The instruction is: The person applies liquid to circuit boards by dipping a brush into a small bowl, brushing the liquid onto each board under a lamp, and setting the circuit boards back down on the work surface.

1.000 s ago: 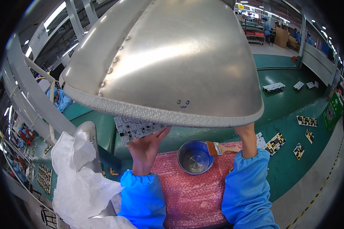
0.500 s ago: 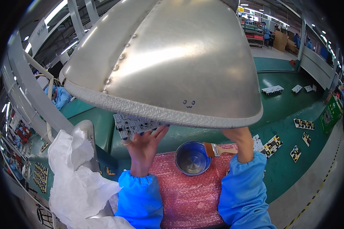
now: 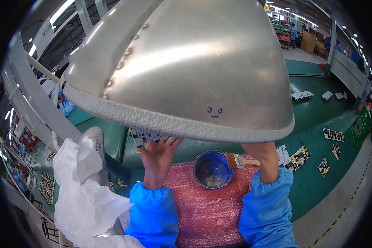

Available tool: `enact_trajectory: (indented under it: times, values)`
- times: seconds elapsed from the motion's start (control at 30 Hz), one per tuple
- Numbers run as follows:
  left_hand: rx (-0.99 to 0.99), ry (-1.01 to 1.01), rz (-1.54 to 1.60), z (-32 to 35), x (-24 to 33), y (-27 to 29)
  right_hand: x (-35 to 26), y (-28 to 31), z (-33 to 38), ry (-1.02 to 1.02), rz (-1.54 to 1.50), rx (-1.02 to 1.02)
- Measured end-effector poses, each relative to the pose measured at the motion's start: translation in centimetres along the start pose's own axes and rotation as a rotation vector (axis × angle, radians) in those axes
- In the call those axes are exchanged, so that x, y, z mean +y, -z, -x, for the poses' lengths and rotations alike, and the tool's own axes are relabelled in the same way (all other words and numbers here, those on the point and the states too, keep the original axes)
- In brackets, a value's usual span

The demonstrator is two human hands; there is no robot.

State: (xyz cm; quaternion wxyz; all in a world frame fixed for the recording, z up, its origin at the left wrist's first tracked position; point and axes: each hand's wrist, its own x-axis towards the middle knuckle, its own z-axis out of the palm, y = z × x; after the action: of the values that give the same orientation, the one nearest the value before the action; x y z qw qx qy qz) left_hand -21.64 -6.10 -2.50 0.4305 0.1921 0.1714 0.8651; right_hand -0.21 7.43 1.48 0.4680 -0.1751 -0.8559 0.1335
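Note:
My left hand [image 3: 159, 159] is raised under the rim of a big metal hood [image 3: 194, 78], its fingers closed on the edge of a grey circuit board [image 3: 146, 135] crowded with small parts. Most of that board disappears behind the hood. Of my right hand [image 3: 265, 155] only the wrist and heel show; the hood covers its fingers and anything in them. Between my forearms, a dark blue bowl [image 3: 196, 177] stands on pink bubble wrap [image 3: 206, 215]. A flat brush [image 3: 234, 161] with brown bristles and a wooden handle rests at the bowl's right rim.
White crumpled plastic film [image 3: 80, 186] drapes over a grey metal arm [image 3: 96, 142] at left. On the green bench [image 3: 306, 190] at right lie several populated boards [image 3: 297, 159]. More white boards [image 3: 302, 95] are farther back. A co-worker in blue [image 3: 66, 105] sits beyond the hood.
The circuit board has gone further behind the hood's rim, so less of it shows. The whole view has shifted slightly, with the bowl and brush now further right in the picture.

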Motion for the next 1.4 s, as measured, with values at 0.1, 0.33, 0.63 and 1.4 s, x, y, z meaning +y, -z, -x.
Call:
enact_trajectory:
  times: [0.1,0.33,0.63,1.4]
  values:
    - [-0.003,0.019,-0.097,0.5,-1.0,-1.6,0.9,-2.5,0.7,0.059,0.097,0.125]
    - [-0.045,0.006,-0.152,0.1,-0.3,0.5,-1.2,-0.4,-0.4,0.148,0.034,0.088]
    - [-0.106,0.003,-0.04,-0.5,-0.6,2.1,-2.5,-1.2,-1.8,0.091,-0.419,-0.031]
    - [-0.1,0.008,-0.178,0.2,-0.7,1.6,-3.2,-1.4,-0.3,0.107,-0.373,0.057]
